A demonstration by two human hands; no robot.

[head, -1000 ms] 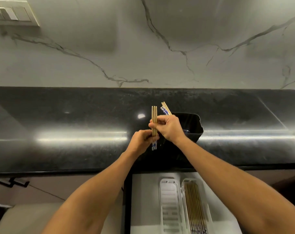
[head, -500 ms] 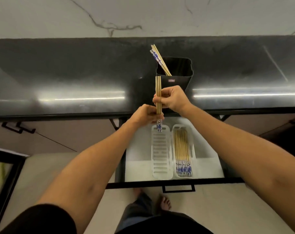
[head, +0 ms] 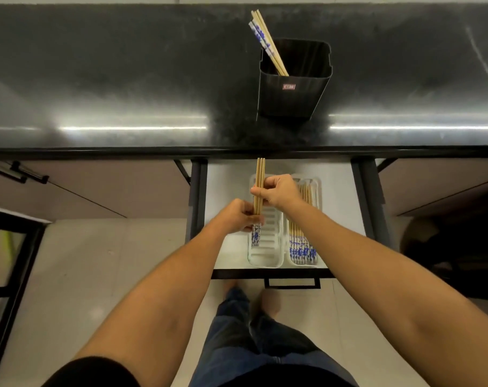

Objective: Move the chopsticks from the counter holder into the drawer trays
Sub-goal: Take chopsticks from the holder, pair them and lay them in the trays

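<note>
Head: chopstick bundle point(head: 259, 188) over left tray point(head: 276, 254) (both hands).

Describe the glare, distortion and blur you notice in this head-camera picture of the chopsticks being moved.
Head view: two bright streaks of glare cross the black counter on either side of the holder; wide-angle distortion stretches both forearms toward the lower corners; the held chopsticks, left hand and right hand look sharp, while the bare feet below are soft.

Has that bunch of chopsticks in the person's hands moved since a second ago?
Yes. The held chopsticks were level with the black holder on the counter; now they have come toward the person, over the left drawer tray.
</note>
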